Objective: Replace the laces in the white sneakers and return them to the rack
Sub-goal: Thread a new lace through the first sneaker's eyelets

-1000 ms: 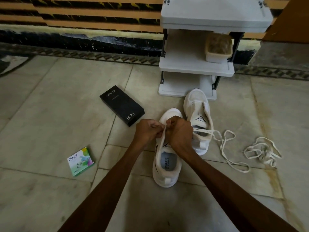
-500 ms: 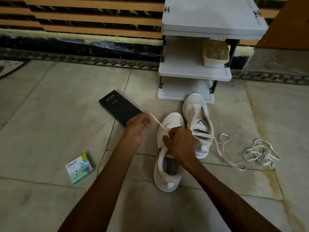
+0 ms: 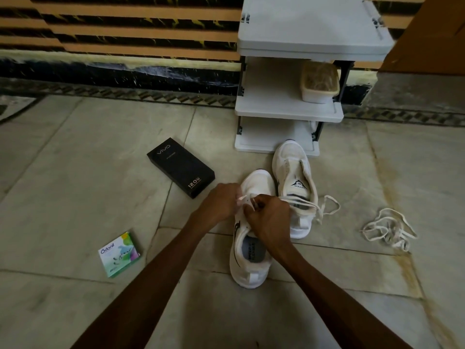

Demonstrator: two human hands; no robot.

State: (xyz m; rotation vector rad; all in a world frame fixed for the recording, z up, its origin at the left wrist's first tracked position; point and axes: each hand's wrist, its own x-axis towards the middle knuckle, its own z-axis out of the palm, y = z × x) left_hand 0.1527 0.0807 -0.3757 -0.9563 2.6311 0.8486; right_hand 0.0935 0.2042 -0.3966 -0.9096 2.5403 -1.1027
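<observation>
**Lacing the near sneaker**

Both my hands meet at the centre of the frame over the near white sneaker (image 3: 251, 270), which stands on the floor. My left hand (image 3: 219, 202) pinches the lace (image 3: 247, 199) at the eyelets. My right hand (image 3: 271, 217) curls around the lace beside it. The second sneaker (image 3: 294, 177) sits just up and right, toe by the foot of the white rack (image 3: 289, 112). A loose lace tangle (image 3: 387, 230) lies at right.

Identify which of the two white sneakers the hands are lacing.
The near sneaker: the left hand and right hand pinch a lace at its eyelets. The far sneaker stands beyond them, toe at the rack.
</observation>
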